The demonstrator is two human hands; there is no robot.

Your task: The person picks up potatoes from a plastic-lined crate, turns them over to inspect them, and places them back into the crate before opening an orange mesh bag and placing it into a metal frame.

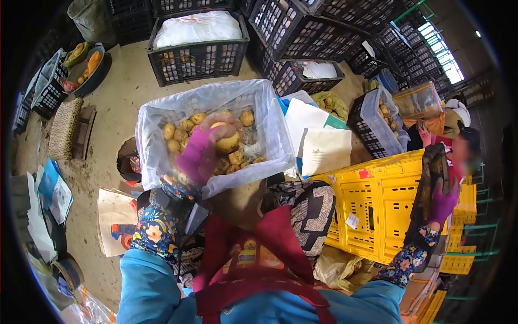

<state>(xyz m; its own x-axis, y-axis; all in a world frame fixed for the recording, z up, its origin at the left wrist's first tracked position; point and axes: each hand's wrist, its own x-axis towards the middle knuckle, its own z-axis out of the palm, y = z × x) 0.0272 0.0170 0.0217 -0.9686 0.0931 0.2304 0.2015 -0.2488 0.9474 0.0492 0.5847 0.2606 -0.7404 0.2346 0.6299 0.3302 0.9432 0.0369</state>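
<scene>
My left hand (pixel 202 150), in a purple glove with soiled fingertips, is closed around a yellowish potato (pixel 229 142). It is held over a crate lined with translucent white plastic (pixel 278 146). More potatoes (pixel 175 135) lie in the liner below and around the hand. On the far right, my right hand (pixel 443 204), also purple-gloved, is at the dark rim of a yellow plastic crate (pixel 359 208). Its fingers are spread and no potato shows in them. The inside of the yellow crate is hidden from this angle.
Sheets of cardboard and paper (pixel 324 151) lie right of the lined crate. Black crates (pixel 199 62) stand at the back, some stacked. Another person (pixel 461 156) is at the right near a second lined crate (pixel 377 116). A leopard-patterned stool (pixel 65 129) stands left.
</scene>
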